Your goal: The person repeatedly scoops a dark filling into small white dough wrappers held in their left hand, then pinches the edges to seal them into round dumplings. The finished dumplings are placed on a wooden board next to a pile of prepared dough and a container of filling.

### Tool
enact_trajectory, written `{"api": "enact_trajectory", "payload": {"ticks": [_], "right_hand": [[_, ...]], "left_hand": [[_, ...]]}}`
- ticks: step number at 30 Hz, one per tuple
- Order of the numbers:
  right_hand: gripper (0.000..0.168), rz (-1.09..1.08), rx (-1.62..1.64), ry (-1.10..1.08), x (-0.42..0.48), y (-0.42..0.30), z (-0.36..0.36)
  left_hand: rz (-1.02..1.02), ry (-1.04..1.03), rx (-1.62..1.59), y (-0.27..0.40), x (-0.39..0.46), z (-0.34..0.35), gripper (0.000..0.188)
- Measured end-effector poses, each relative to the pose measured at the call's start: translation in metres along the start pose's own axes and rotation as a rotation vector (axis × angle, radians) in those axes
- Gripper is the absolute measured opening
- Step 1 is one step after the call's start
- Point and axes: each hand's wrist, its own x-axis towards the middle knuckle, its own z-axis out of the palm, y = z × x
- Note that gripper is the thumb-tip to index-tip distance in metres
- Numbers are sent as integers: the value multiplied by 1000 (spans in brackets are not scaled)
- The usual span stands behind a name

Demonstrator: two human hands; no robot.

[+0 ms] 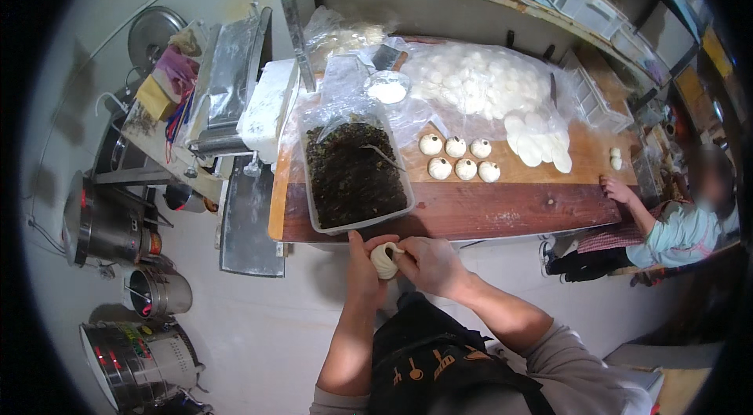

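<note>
My left hand (366,274) cups a pleated dough bun (383,262) in front of the table's near edge. The fingers of my right hand (432,265) pinch the bun's rim, where dark filling shows in the opening. Just beyond my hands stands a plastic tub of dark chopped filling (353,179), with a metal utensil (385,158) lying in it. To its right, several pleated buns (456,146) sit in two rows on the wooden board. Flat round dough wrappers (538,141) overlap farther right. Behind them, more pale dough pieces (476,79) lie beneath clear plastic.
At the right end of the table a person (676,232) rests a hand on its edge, near small dough pieces (615,159). A dough-rolling machine (229,85) stands left. A bowl of flour (387,88) is behind the tub. Steel pots (160,292) stand on the floor at left.
</note>
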Motion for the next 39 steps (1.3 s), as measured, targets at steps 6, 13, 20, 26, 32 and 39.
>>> {"api": "enact_trajectory", "payload": {"ticks": [6, 13, 20, 26, 32, 39], "right_hand": [[20, 136, 140, -46, 13, 23, -38], [17, 202, 382, -60, 35, 44, -73], [16, -195, 76, -96, 60, 66, -80], [15, -95, 375, -212, 80, 63, -85], [16, -331, 120, -150, 90, 56, -79], [19, -229, -59, -404, 85, 54, -48]], "left_hand": [[125, -59, 252, 5, 18, 44, 66], [55, 38, 301, 25, 41, 81, 56], [183, 205, 460, 43, 41, 111, 59], [433, 164, 487, 48, 45, 115, 50], [191, 260, 440, 71, 43, 112, 58], [235, 196, 445, 49, 31, 66, 62]]}}
